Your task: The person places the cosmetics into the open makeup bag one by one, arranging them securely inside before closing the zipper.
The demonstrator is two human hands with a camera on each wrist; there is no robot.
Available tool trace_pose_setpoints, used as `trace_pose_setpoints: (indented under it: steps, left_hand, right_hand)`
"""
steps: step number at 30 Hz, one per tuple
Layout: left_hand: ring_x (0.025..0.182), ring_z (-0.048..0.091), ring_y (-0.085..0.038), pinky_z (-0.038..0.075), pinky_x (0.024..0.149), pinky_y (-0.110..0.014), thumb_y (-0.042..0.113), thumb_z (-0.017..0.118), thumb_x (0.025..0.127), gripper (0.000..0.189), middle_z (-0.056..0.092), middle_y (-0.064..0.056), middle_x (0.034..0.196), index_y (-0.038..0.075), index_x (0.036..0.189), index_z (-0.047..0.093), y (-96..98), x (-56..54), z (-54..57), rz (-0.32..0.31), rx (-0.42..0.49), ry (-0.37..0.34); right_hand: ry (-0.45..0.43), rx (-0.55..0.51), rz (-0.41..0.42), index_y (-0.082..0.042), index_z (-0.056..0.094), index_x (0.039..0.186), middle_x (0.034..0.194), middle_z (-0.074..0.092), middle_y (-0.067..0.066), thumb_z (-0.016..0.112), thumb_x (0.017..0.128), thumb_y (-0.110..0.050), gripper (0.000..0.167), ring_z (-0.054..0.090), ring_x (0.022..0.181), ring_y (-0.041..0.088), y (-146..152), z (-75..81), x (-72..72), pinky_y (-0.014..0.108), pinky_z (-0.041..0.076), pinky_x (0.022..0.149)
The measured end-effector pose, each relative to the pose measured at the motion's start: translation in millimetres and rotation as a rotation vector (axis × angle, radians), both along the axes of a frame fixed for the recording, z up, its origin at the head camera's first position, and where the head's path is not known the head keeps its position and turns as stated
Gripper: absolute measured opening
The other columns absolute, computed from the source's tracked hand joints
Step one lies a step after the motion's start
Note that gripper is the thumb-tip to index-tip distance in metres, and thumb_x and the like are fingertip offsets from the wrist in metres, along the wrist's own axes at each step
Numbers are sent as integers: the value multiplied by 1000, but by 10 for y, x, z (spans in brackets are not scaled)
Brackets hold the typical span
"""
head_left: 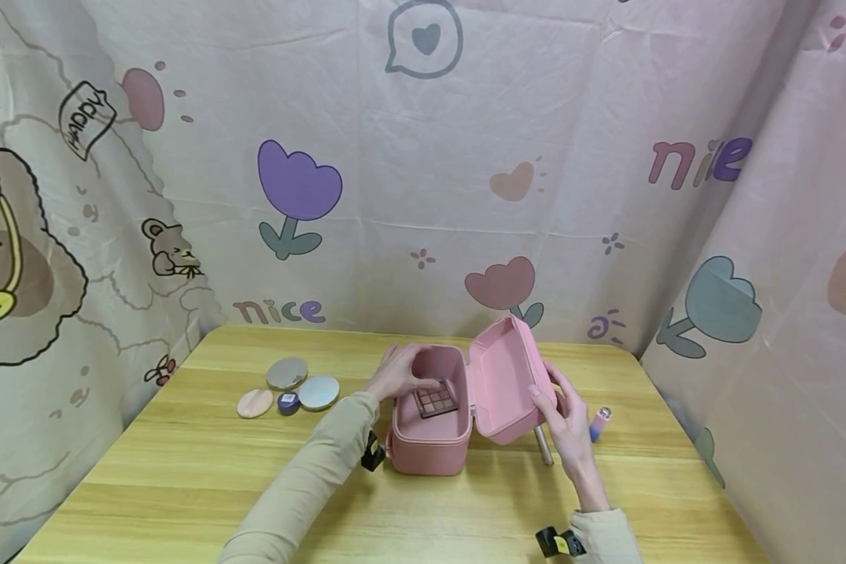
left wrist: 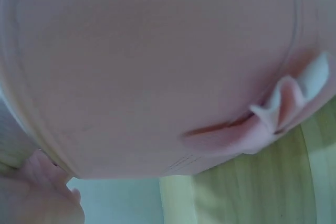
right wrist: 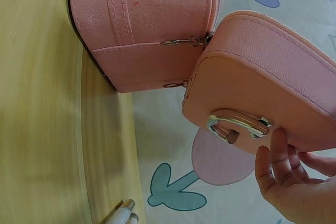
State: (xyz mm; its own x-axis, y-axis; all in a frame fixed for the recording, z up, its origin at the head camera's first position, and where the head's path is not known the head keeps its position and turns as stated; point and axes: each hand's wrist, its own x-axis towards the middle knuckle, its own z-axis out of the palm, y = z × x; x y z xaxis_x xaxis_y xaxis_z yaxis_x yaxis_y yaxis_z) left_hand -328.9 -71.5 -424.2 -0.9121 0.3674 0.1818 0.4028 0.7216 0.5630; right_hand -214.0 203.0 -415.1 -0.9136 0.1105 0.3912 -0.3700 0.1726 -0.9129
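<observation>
A pink cosmetic case (head_left: pixel 430 458) stands on the table with its lid (head_left: pixel 507 384) swung out to the right. Inside it lies an eyeshadow palette (head_left: pixel 435 399) with several pans. My left hand (head_left: pixel 400 372) grips the case's left rim near the back, its thumb reaching over the inside beside the palette. From the left wrist view, only part of the left hand (left wrist: pixel 42 195) shows at the case's edge. My right hand (head_left: pixel 567 419) holds the lid by its outer edge. In the right wrist view, its fingers (right wrist: pixel 281 163) bear on the lid top near the metal-ended handle (right wrist: pixel 239 124).
To the left lie two round silvery compacts (head_left: pixel 287 374) (head_left: pixel 319 392), a pale pink puff (head_left: pixel 254 403) and a small dark blue jar (head_left: pixel 288 403). A slim silvery tube (head_left: pixel 544 446) and a pink-and-blue tube (head_left: pixel 600 424) lie to the right. A printed curtain (head_left: pixel 395 196) hangs behind the table.
</observation>
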Motion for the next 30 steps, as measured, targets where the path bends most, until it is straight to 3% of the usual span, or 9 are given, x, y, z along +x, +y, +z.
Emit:
trace_pose_setpoints:
  steps: [7, 13, 16, 18, 22, 25, 30]
  left_hand:
    - [138, 50, -35, 11, 128, -58, 27, 87, 77, 75, 59, -17, 143, 3, 140, 54, 2, 38, 27, 3, -10, 19]
    - [136, 52, -35, 12, 128, -58, 27, 86, 78, 71, 62, -16, 139, 3, 138, 56, -23, 52, 23, 15, 44, 27]
    - [136, 51, -35, 13, 128, -56, 29, 84, 81, 68, 61, -16, 139, 3, 138, 56, -55, 56, 8, 26, 92, 24]
    - [135, 51, -36, 21, 126, -55, 30, 81, 84, 65, 61, -17, 139, 2, 138, 56, -85, 59, -7, 38, 140, 28]
    - [138, 49, -36, 33, 121, -55, 30, 78, 88, 64, 57, -18, 144, 2, 140, 53, -177, 90, -13, 68, 287, -15]
    - [142, 45, -37, 33, 120, -57, 30, 76, 89, 66, 53, -17, 148, 4, 144, 50, -284, 119, -15, 99, 384, -68]
    - [142, 43, -38, 31, 121, -57, 32, 72, 93, 67, 49, -19, 150, 2, 146, 46, -533, 113, -61, 123, 389, -53]
  right_hand:
    - [-4, 0, 1, -1, 45, 148, 126, 50, 2, 55, 99, -6, 51, 66, 98, 1, 1, -5, 11, 20, 60, 74]
    - [-4, -2, 4, -1, 45, 148, 126, 50, 2, 55, 99, -6, 51, 66, 98, 1, -2, -10, 13, 20, 60, 75]
    - [-5, -8, 4, 0, 44, 149, 127, 50, 1, 55, 98, -6, 51, 66, 98, 1, -1, -10, 10, 20, 60, 75]
    - [-7, -10, 2, 0, 44, 149, 126, 51, 0, 55, 99, -6, 52, 66, 98, 1, 1, -10, 7, 20, 60, 75]
    - [-10, -7, -3, 0, 45, 148, 125, 52, -1, 55, 99, -7, 51, 66, 97, 0, 4, -10, 5, 19, 59, 75]
    - [-9, -7, -4, 0, 45, 148, 125, 52, -1, 55, 99, -7, 51, 66, 97, 0, 5, -10, 5, 19, 59, 75]
    - [-8, -7, -3, 0, 45, 148, 124, 51, -1, 55, 99, -6, 51, 66, 96, 1, 7, -10, 6, 20, 59, 75]
